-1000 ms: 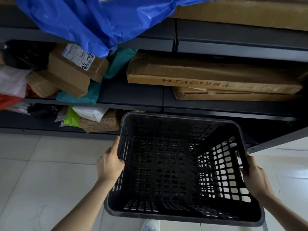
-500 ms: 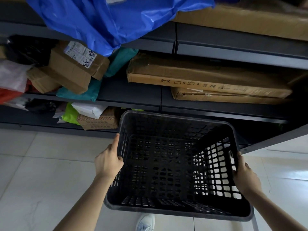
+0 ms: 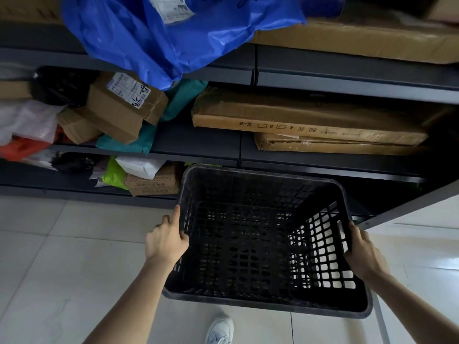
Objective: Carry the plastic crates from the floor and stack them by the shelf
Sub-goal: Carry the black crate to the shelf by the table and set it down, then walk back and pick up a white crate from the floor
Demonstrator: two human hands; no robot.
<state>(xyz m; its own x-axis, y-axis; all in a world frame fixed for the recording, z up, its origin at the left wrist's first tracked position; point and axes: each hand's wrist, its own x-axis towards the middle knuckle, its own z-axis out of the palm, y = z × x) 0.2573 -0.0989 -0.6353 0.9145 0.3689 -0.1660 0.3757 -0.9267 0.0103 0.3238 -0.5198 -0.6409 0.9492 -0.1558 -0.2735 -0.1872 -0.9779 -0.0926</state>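
Observation:
A black plastic crate (image 3: 263, 297) with latticed walls hangs above the tiled floor, right in front of the dark metal shelf (image 3: 347, 80). It is empty and tilted slightly down to the right. My left hand (image 3: 165, 240) grips its left rim, thumb pointing up along the wall. My right hand (image 3: 361, 249) holds the right rim beside a handle slot. The crate's far edge is close to the shelf's lowest level.
The shelf holds long flat cardboard boxes (image 3: 305, 120), small cartons (image 3: 124, 105), a big blue plastic bag (image 3: 173, 38), and teal, white and green parcels. Pale floor tiles (image 3: 62, 256) spread to the left. My white shoe (image 3: 219, 330) shows below the crate.
The crate has moved down and a little farther from me toward the shelf's foot, both hands still holding its rims. More of the shoe and floor shows beneath it.

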